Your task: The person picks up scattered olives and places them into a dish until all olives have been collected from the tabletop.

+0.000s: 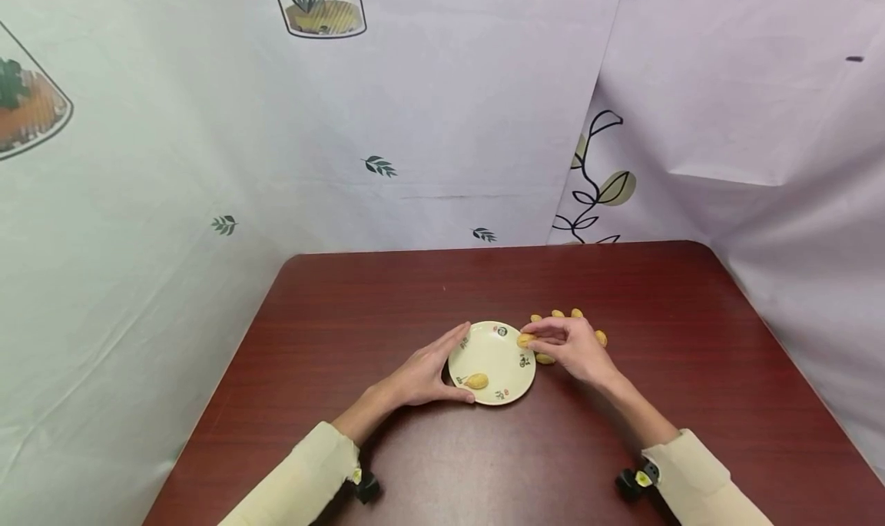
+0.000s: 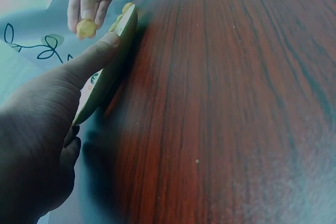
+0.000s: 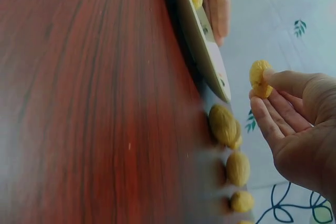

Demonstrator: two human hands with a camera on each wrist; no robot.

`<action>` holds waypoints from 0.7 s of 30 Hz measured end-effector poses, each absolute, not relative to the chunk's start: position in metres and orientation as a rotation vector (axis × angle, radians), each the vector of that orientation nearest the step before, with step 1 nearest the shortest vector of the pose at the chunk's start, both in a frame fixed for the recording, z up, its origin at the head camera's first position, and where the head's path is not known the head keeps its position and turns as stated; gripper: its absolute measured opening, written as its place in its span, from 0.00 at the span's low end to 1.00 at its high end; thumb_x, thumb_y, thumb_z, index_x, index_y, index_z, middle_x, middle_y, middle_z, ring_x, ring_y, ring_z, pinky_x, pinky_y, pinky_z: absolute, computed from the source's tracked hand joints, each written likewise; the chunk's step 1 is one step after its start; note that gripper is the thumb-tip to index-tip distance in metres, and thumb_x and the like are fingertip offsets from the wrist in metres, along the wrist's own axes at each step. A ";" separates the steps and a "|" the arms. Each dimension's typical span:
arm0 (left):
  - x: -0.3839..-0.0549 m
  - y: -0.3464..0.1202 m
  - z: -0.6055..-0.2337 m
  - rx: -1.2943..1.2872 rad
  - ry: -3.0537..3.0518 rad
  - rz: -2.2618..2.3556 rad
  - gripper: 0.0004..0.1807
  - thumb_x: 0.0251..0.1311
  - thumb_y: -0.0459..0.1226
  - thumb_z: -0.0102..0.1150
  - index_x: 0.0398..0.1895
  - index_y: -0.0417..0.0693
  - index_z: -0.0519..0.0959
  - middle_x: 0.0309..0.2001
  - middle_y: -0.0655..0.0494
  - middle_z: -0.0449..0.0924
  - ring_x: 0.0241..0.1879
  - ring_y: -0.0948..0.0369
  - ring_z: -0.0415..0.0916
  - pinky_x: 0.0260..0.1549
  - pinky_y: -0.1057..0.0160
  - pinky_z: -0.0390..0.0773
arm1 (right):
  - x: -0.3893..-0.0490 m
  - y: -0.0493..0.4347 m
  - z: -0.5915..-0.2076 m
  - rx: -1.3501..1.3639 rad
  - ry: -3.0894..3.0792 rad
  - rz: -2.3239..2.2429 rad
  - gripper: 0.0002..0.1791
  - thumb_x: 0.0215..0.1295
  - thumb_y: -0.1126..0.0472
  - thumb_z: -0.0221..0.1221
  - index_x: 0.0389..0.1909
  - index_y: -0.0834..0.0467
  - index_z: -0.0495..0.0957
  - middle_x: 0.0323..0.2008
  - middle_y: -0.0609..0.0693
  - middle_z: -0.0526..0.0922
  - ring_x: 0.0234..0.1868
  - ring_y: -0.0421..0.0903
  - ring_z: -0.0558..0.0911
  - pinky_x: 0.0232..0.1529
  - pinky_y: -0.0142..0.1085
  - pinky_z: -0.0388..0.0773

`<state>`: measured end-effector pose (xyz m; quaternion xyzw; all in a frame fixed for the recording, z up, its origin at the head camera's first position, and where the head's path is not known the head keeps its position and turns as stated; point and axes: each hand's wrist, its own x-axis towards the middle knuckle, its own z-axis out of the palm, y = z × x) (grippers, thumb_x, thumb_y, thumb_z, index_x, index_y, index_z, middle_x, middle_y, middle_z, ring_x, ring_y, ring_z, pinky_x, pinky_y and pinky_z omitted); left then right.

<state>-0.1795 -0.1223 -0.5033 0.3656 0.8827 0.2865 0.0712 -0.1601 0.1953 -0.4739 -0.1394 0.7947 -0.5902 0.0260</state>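
Observation:
A round cream plate (image 1: 494,357) with small printed pictures near its rim lies on the table. My left hand (image 1: 432,365) holds the plate's left side, thumb at the near rim and fingers along the far left rim. One yellow wrinkled oval piece (image 1: 477,381) lies on the plate near that thumb. Thumb and fingertips of my right hand (image 1: 568,348) pinch another yellow wrinkled oval piece (image 3: 260,79), raised over the plate's right edge. Beside the plate, partly covered by the right hand in the head view, are several more yellow oval pieces (image 3: 238,168).
The dark red wood-grain table (image 1: 373,296) has rounded back corners. A pale cloth (image 1: 429,111) with leaf and plant prints hangs behind it and at both sides. Each wrist carries a black camera (image 1: 368,486) by its light sleeve.

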 end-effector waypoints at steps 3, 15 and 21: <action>-0.179 -0.122 -0.503 1.097 2.647 0.866 0.69 0.52 0.59 0.81 0.87 0.44 0.48 0.85 0.49 0.51 0.81 0.54 0.55 0.74 0.46 0.65 | -0.162 0.188 -0.474 -0.455 2.460 -1.805 0.15 0.63 0.70 0.73 0.51 0.67 0.88 0.45 0.59 0.91 0.46 0.50 0.91 0.44 0.35 0.87; -0.180 -0.122 -0.503 1.097 2.631 0.896 0.68 0.53 0.59 0.81 0.88 0.45 0.48 0.85 0.49 0.50 0.81 0.53 0.55 0.74 0.46 0.65 | -0.162 0.164 -0.476 -0.510 2.432 -1.775 0.13 0.67 0.69 0.72 0.50 0.66 0.88 0.47 0.60 0.90 0.49 0.56 0.90 0.46 0.33 0.85; -0.180 -0.123 -0.504 1.095 2.631 0.892 0.68 0.53 0.59 0.81 0.88 0.45 0.48 0.85 0.49 0.50 0.81 0.54 0.55 0.73 0.46 0.65 | -0.163 0.152 -0.482 -0.538 2.397 -1.794 0.13 0.66 0.69 0.72 0.50 0.67 0.88 0.45 0.60 0.91 0.48 0.55 0.90 0.45 0.31 0.85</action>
